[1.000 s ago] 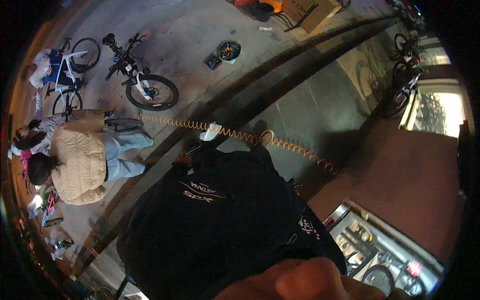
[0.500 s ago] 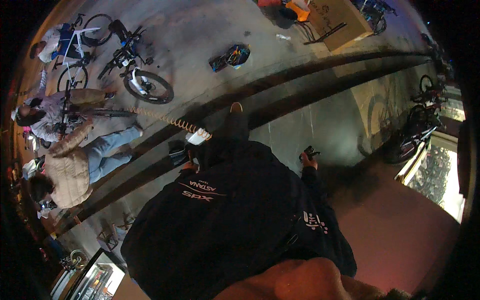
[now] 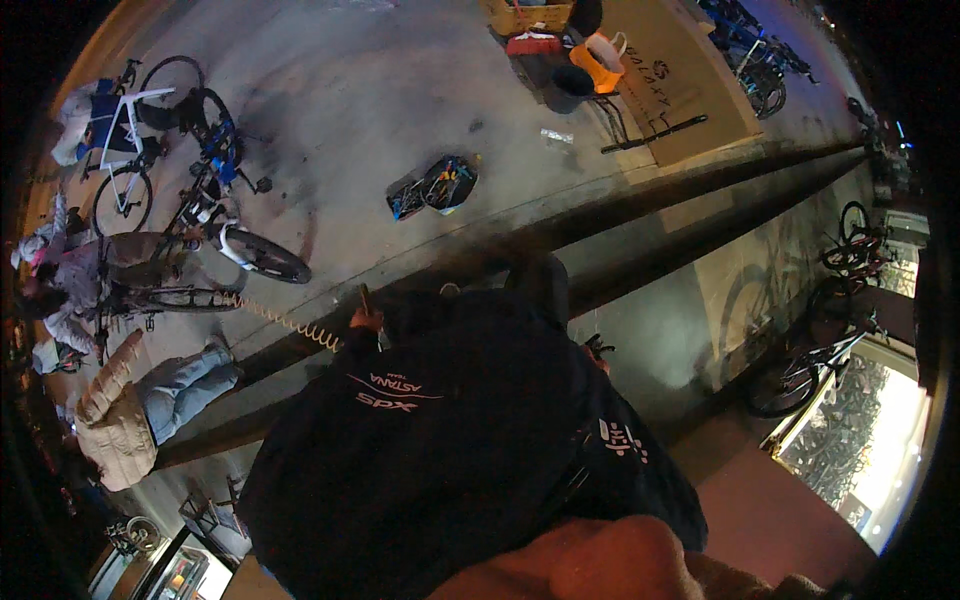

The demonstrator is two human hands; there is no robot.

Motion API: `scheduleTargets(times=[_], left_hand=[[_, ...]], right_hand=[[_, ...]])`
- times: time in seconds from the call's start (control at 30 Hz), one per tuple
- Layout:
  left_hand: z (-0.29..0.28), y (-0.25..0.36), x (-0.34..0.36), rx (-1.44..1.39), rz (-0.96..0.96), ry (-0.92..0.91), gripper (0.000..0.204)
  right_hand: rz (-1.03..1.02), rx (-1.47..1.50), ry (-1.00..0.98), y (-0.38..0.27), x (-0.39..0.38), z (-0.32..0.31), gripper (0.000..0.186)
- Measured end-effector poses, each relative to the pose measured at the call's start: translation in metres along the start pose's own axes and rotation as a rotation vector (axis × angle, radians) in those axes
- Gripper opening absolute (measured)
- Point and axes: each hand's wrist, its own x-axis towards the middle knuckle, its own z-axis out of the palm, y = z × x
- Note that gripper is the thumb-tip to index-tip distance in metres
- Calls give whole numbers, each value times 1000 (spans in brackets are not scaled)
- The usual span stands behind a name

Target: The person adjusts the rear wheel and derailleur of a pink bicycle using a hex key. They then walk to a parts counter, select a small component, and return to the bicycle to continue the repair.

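Observation:
My left hand (image 3: 367, 320) is ahead of my dark jacket, near the orange coiled hose (image 3: 290, 325). Its fingers look closed around something; a short tan piece (image 3: 364, 297) sticks up from it, too small to name. On the other side, my right hand (image 3: 600, 366) shows only in part past my sleeve. It is closed on a small dark object (image 3: 598, 348), whose kind I cannot make out. The jacket's front hides the rest of both forearms.
Dark channels (image 3: 640, 215) cross the floor ahead. Left, people stand among bicycles; one wears a beige puffer jacket (image 3: 120, 440). An open tool bag (image 3: 440, 188) lies ahead. Beyond are an orange bucket (image 3: 600, 65) and a large cardboard box (image 3: 690, 90). More bicycles (image 3: 790, 385) stand at right.
My view has shifted, so the bag and box sit lower in it. A white thing by my left hand no longer shows. My right hand has come in closer to my body.

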Motion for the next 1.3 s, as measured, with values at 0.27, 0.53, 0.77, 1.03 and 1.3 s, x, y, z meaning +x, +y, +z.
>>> scheduleTargets(times=[0.27, 0.53, 0.77, 1.03, 1.3], left_hand=[[107, 156, 128, -98, 42, 84, 32], [284, 236, 212, 228, -196, -252, 41], [308, 397, 296, 318, -296, -313, 49], [304, 512, 368, -420, -80, -20, 41], [378, 628, 353, -718, 44, 250, 41]], right_hand=[[-123, -17, -100, -132, 221, -72, 52], [-225, -90, -105, -341, 501, -193, 41], [-453, -152, 32, -593, 732, -293, 56], [-493, -666, 550, -763, 962, -390, 64], [-630, -521, 65, -675, 1001, -262, 57]])
